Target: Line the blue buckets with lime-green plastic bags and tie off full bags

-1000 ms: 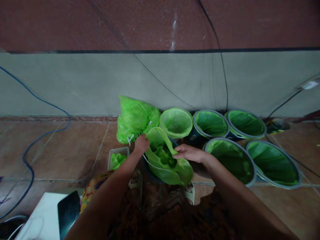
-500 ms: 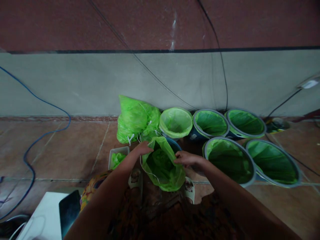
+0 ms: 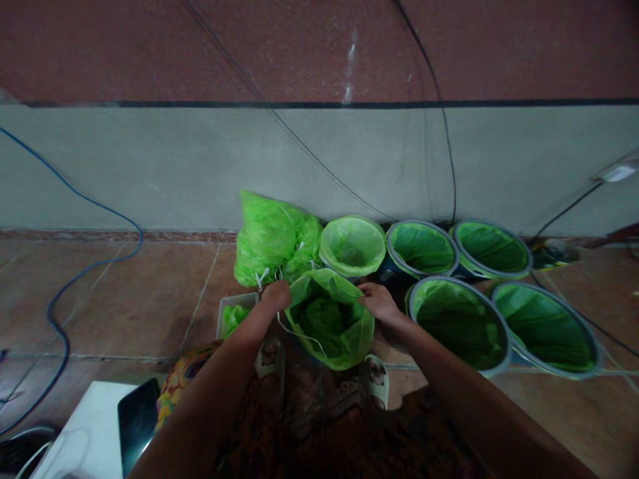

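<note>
A green mesh bag (image 3: 344,349) with a white drawstring hangs spread between my hands, its mouth facing up. My left hand (image 3: 276,297) grips the rim on the left side, fingers closed. On the opposite side my right hand (image 3: 380,301) pinches the rim. More green material shows inside the bag. The bucket that showed behind the bag is now mostly covered by it. Just left of my left hand is a small white tub (image 3: 222,307) with green mesh in it. A full green sack (image 3: 272,233) leans on the wall behind.
Several buckets lined with green mesh stand to the right, among them a pale-lined bucket (image 3: 353,243) and a grey-rimmed bucket (image 3: 459,319). A blue cable (image 3: 74,279) runs over the floor at left. A phone (image 3: 138,422) lies on a white surface (image 3: 82,432).
My hands have moved apart, the right one rightward and up, the left slightly leftward. The bag's mouth is wider and rounder, and its lower edge has risen.
</note>
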Demonstrator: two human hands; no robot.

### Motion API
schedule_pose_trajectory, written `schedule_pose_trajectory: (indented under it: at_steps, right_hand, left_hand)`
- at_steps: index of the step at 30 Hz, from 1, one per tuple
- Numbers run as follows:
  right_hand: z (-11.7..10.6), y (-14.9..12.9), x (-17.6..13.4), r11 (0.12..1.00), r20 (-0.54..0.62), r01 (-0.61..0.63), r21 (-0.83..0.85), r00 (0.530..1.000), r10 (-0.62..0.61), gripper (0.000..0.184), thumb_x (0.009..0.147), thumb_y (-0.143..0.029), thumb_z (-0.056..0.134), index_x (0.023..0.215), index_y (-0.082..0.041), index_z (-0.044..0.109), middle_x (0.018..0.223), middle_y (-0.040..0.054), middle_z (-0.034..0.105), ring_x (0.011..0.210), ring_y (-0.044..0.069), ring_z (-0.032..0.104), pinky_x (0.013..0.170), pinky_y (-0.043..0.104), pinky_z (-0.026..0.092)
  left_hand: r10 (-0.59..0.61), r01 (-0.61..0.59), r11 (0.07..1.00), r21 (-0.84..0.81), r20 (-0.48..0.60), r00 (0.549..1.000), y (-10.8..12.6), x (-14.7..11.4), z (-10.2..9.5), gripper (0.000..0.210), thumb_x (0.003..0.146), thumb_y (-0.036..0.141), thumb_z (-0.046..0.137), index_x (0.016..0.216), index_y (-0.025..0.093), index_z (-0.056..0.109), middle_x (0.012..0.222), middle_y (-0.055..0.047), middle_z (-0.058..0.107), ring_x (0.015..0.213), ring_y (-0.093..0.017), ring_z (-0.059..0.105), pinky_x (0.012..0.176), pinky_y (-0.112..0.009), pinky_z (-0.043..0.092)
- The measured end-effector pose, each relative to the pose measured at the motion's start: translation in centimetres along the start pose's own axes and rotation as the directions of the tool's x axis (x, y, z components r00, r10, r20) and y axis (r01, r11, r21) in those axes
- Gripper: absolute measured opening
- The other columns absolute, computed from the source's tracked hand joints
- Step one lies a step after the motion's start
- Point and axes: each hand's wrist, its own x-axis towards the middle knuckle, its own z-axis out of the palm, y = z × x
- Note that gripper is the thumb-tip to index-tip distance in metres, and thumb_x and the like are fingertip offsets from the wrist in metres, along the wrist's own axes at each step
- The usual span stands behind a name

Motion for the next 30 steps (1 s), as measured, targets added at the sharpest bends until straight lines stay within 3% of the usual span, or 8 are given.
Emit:
schedule_pose_trajectory:
  at_steps: [4, 9, 14, 18, 24, 30]
  right_hand:
    - [-1.5, -0.7, 0.0, 0.972, -0.212, 0.061, -0.226, 0.971, -0.110, 0.038, 0.075, -0.014, 0.052, 0.108, -0.017, 0.069, 0.104, 0.0093, 0.072, 0.090, 0.024, 0.066, 0.078, 0.030, 0.049]
    - [-1.6, -0.3, -0.1, 0.932, -0.093, 0.026, -0.362, 0.994, -0.064, 0.037, 0.077, -0.024, 0.059, 0.112, -0.018, 0.067, 0.103, 0.0092, 0.073, 0.094, 0.025, 0.067, 0.077, 0.028, 0.047]
    - [-1.3, 0.4, 0.8, 0.966, -0.025, -0.001, -0.258, 1.000, -0.005, 0.050, 0.083, -0.053, 0.056, 0.114, -0.015, 0.066, 0.103, 0.0123, 0.072, 0.095, 0.026, 0.067, 0.076, 0.029, 0.047]
    - [-1.1, 0.3, 1.4, 0.968, -0.007, -0.002, -0.252, 1.000, 0.001, 0.051, 0.085, -0.057, 0.051, 0.101, -0.013, 0.070, 0.098, 0.0131, 0.072, 0.090, 0.025, 0.067, 0.072, 0.029, 0.046]
    - [-0.7, -0.5, 1.2, 0.955, 0.009, 0.080, -0.285, 0.997, -0.081, 0.024, 0.082, -0.031, 0.049, 0.072, -0.017, 0.067, 0.065, 0.0008, 0.063, 0.065, 0.015, 0.057, 0.057, 0.023, 0.036]
    - [-1.0, -2.1, -0.4, 0.981, 0.214, 0.182, 0.071, 0.958, -0.193, 0.013, 0.065, -0.025, 0.049, 0.063, -0.018, 0.060, 0.053, -0.0034, 0.050, 0.053, 0.012, 0.046, 0.051, 0.022, 0.033]
  left_hand:
    - [-0.105, 0.110, 0.989, 0.096, -0.061, 0.993, 0.1, -0.1, -1.4, 0.033, 0.081, 0.007, 0.046, 0.106, 0.003, 0.068, 0.108, -0.026, 0.068, 0.110, -0.033, 0.064, 0.090, -0.040, 0.051]
    - [-0.133, 0.135, 0.986, 0.101, -0.021, 0.991, 0.8, -0.6, -2.2, 0.035, 0.083, 0.010, 0.044, 0.109, 0.005, 0.068, 0.111, -0.024, 0.068, 0.110, -0.033, 0.064, 0.088, -0.039, 0.052]
    - [-0.116, 0.115, 0.991, 0.063, 0.015, 0.993, 1.5, -1.0, -2.1, 0.035, 0.085, 0.033, 0.054, 0.111, 0.012, 0.067, 0.119, -0.020, 0.067, 0.111, -0.034, 0.063, 0.087, -0.040, 0.052]
    - [-0.041, 0.038, 0.997, 0.072, 0.040, 0.998, 1.9, -0.9, -1.8, 0.049, 0.082, 0.049, 0.060, 0.116, 0.014, 0.065, 0.123, -0.019, 0.065, 0.114, -0.032, 0.061, 0.092, -0.039, 0.050]
    - [-0.079, 0.064, 0.988, 0.140, 0.105, 0.991, 1.8, -0.5, -1.3, 0.027, 0.082, 0.021, 0.058, 0.103, 0.011, 0.072, 0.109, -0.020, 0.071, 0.106, -0.031, 0.066, 0.084, -0.036, 0.054]
    - [-0.067, 0.068, 0.993, 0.096, -0.014, 0.998, 1.6, -0.2, -1.5, 0.028, 0.084, 0.015, 0.051, 0.104, 0.012, 0.071, 0.111, -0.019, 0.069, 0.109, -0.029, 0.065, 0.090, -0.037, 0.051]
